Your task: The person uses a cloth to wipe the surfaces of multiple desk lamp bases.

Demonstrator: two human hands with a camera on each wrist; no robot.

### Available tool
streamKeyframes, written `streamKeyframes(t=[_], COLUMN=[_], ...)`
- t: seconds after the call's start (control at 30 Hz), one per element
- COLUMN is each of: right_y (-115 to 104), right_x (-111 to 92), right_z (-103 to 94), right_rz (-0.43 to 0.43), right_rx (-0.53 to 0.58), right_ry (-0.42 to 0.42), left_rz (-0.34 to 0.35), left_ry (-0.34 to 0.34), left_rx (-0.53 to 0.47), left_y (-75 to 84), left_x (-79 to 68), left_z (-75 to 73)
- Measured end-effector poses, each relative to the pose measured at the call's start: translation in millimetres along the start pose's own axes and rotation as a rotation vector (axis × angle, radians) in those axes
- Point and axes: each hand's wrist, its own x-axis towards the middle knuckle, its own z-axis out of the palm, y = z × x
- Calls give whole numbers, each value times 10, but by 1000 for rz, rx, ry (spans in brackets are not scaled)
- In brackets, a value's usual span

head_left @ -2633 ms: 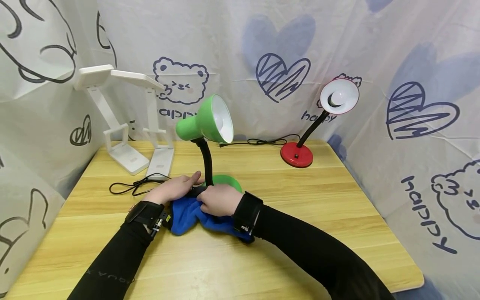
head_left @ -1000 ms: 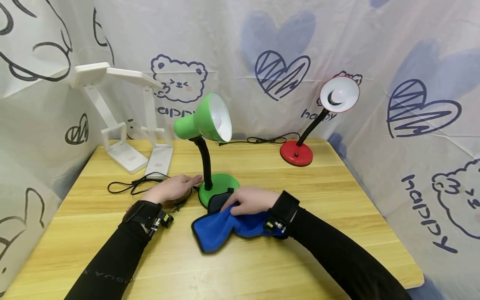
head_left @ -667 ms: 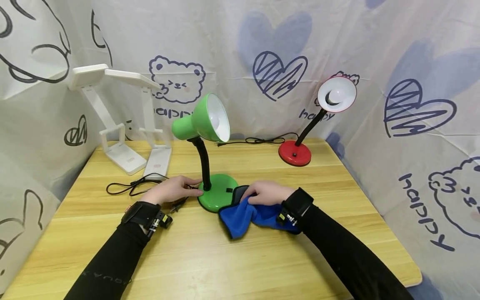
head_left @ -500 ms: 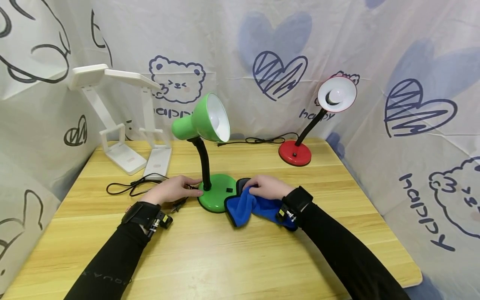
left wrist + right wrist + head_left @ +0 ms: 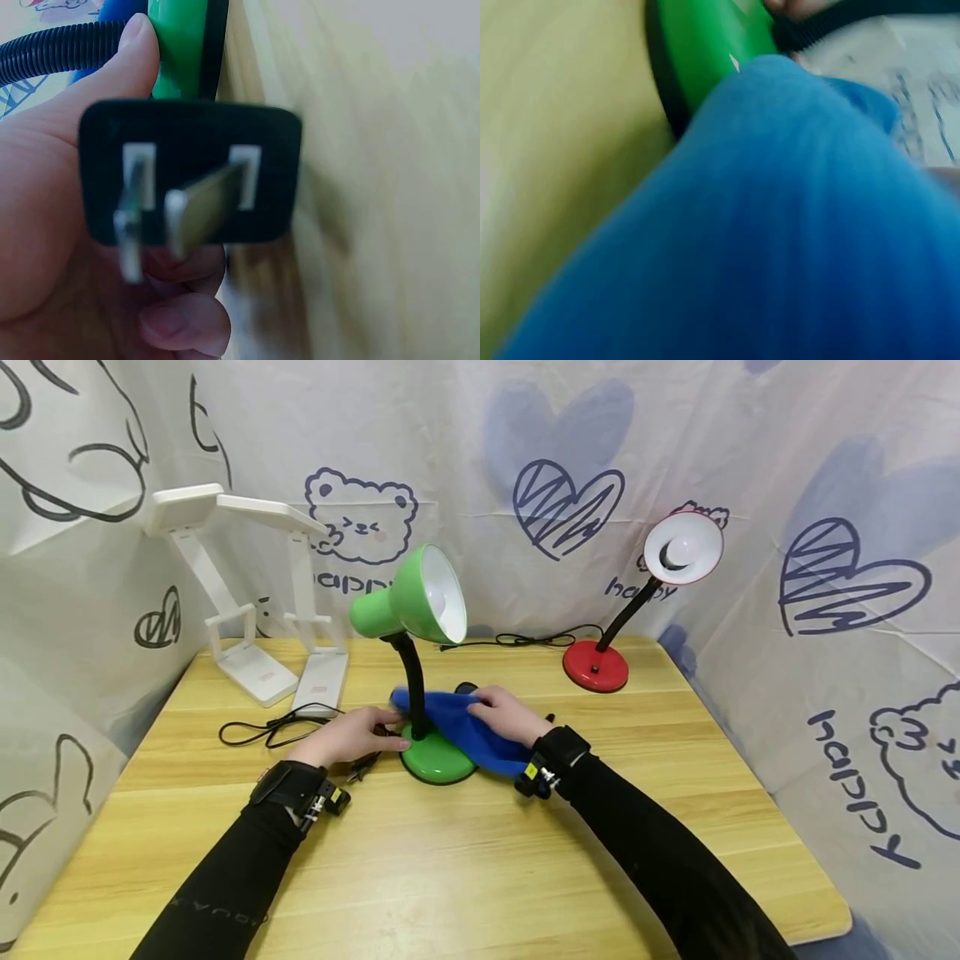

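Observation:
A green desk lamp (image 5: 437,766) with a black flexible neck stands upright at the middle of the table. My left hand (image 5: 347,739) grips the left edge of its base, thumb on top; the curled fingers show in the left wrist view. In front of that hand is a black two-pin plug (image 5: 187,172), large in the left wrist view. My right hand (image 5: 512,714) pinches a blue cloth (image 5: 480,739) with dark edging, draped over the right and back of the base and behind the neck. In the right wrist view the cloth hides the right fingers.
A red desk lamp (image 5: 596,667) stands at the back right, its black cord (image 5: 525,641) lying to its left. Two white folding lamps (image 5: 258,672) are at the back left. A loose black cord (image 5: 262,731) lies left of my left hand. Printed curtains surround the wooden table (image 5: 420,877).
My right hand has carried the cloth from the front of the base round its right side to the back. My left hand, on the cloth at first, now grips the base's left edge.

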Motion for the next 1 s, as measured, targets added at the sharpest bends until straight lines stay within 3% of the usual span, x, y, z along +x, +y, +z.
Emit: streamKeyframes(t=[0.13, 0.33, 0.43, 0.57, 0.7, 0.87, 1.0], right_y=[-231, -440, -470, -481, -486, -443, -337], right_x=[83, 291, 417, 550, 596, 517, 371], right_z=[124, 332, 423, 458, 436, 378, 319], right_rz=[-77, -114, -149, -206, -201, -157, -146], right_rx=[-184, -295, -371, -390, -344, -387, -375], right_ry=[-50, -94, -140, -219, -267, -233, -144], left_rz=[-22, -93, -81, -34, -32, -27, -71], left_ry=[24, 57, 51, 59, 67, 51, 32], left_rx=[15, 27, 10, -6, -1, 4, 19], left_y=[3, -49, -64, -60, -43, 4, 17], left_x=[11, -12, -17, -33, -47, -43, -43], left_z=[8, 8, 7, 4, 5, 6, 7])
